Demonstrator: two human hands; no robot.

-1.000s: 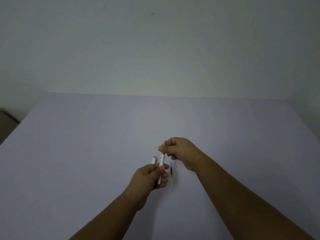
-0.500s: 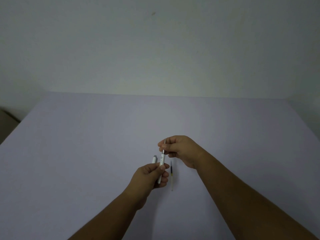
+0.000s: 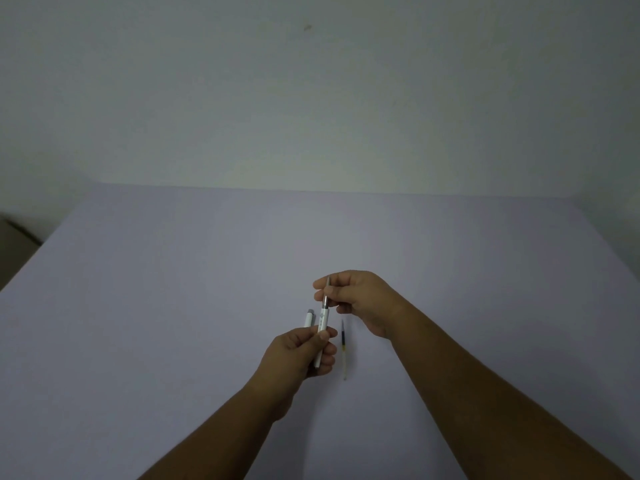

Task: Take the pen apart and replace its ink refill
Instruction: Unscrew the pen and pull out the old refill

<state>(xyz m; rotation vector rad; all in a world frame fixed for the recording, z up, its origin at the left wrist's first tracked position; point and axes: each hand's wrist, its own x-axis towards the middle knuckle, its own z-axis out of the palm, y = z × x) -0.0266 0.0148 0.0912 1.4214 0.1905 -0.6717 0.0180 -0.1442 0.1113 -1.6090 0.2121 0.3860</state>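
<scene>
Above the table (image 3: pixel 173 306), the left hand (image 3: pixel 298 355) grips the white pen barrel (image 3: pixel 322 327) near its lower end, while the right hand (image 3: pixel 356 299) pinches the grey tip section (image 3: pixel 327 295) at the top. A cap (image 3: pixel 309 317) (white, grey-ended) lies just left of the barrel; a refill (image 3: pixel 343 348) lies on the table to its right.

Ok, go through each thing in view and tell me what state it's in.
pen barrel: white, held up off the table, tilted.
pen tip: pinched by right hand.
left hand: gripping the barrel's lower end.
pen cap: off the pen, lying on the table.
loose refill: lying on the table, untouched.
</scene>
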